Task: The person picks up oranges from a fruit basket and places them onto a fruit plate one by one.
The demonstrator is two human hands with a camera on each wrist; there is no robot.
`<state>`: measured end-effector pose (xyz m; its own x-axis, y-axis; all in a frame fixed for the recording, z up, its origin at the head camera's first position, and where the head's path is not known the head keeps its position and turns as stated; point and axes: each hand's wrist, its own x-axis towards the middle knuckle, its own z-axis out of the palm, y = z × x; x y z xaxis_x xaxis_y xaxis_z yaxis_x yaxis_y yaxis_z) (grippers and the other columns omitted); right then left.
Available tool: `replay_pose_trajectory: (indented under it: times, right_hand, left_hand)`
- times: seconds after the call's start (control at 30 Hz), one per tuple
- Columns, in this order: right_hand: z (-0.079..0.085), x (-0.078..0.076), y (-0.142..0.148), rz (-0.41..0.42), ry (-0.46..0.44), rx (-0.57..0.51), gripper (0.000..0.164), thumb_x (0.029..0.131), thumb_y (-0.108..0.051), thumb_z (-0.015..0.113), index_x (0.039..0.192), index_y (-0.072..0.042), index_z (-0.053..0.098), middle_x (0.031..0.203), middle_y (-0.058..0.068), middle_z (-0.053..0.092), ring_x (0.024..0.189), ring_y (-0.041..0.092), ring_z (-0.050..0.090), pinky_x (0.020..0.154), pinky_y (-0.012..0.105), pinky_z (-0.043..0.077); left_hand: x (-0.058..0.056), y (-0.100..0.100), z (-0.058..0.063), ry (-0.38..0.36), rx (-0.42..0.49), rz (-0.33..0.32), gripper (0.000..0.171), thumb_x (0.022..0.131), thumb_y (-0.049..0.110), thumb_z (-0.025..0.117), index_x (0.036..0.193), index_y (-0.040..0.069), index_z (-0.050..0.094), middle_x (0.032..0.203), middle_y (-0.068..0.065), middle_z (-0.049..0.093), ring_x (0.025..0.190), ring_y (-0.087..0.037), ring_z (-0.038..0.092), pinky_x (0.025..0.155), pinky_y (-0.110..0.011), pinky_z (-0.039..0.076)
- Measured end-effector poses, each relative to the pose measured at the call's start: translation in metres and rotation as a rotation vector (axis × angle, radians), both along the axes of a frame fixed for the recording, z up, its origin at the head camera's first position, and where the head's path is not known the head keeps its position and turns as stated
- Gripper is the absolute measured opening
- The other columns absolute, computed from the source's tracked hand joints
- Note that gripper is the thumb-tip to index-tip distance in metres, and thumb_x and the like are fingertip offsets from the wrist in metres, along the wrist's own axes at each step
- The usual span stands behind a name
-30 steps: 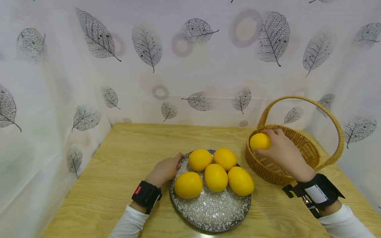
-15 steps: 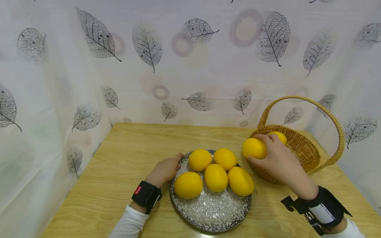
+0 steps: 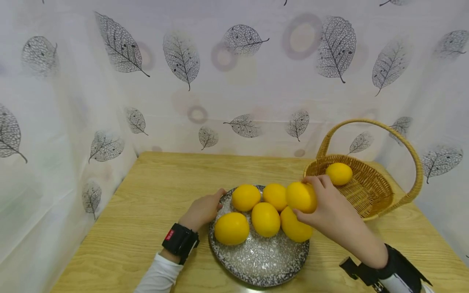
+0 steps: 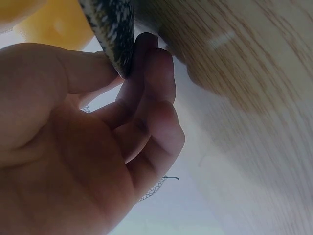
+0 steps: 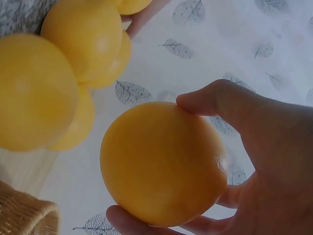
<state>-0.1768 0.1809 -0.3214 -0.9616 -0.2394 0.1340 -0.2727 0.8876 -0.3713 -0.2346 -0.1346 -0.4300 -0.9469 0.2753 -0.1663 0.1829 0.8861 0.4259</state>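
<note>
My right hand (image 3: 331, 207) grips a yellow lemon (image 3: 301, 197) between thumb and fingers, over the right back part of a speckled grey plate (image 3: 261, 262). In the right wrist view the held lemon (image 5: 161, 164) shows whole, with the thumb on one side and fingertips on the other. Several more lemons (image 3: 265, 219) lie on the plate, and the held one overlaps two of them in the head view. At the plate's left edge, my left hand (image 3: 202, 210) pinches the rim. The left wrist view shows the rim (image 4: 112, 32) between thumb and fingers.
A wicker basket (image 3: 382, 191) with a tall arched handle stands at the right, with one lemon (image 3: 339, 173) inside. The wooden table (image 3: 176, 171) ends at a leaf-printed curtain (image 3: 205, 101) behind and at the sides.
My right hand has carried its lemon left and toward me, out of the basket to above the plate. This uncovers the lemon left inside the basket. My left hand stays at the rim.
</note>
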Motion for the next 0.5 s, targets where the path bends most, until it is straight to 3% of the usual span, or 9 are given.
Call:
replay_pose_trajectory:
  times: [0.2, 0.5]
  right_hand:
    - [-0.007, 0.009, -0.012, 0.034, 0.032, -0.012, 0.070, 0.076, -0.032, 0.084, 0.131, -0.005, 0.050, 0.118, 0.018, 0.051, 0.082, 0.021, 0.058, 0.067, 0.034, 0.051]
    - [-0.012, 0.024, -0.030, 0.074, 0.044, -0.032, 0.067, 0.075, -0.032, 0.085, 0.133, -0.012, 0.058, 0.121, 0.011, 0.053, 0.085, 0.016, 0.059, 0.070, 0.033, 0.051]
  left_hand:
    - [0.000, 0.002, 0.000, -0.006, 0.002, 0.008, 0.037, 0.104, 0.010, 0.055, 0.141, 0.013, 0.051, 0.084, -0.002, 0.066, 0.071, -0.016, 0.055, 0.064, -0.032, 0.044]
    - [0.002, 0.002, 0.002, 0.000, -0.007, 0.008, 0.037, 0.104, 0.009, 0.056, 0.140, 0.013, 0.052, 0.083, -0.001, 0.066, 0.070, -0.016, 0.055, 0.063, -0.031, 0.043]
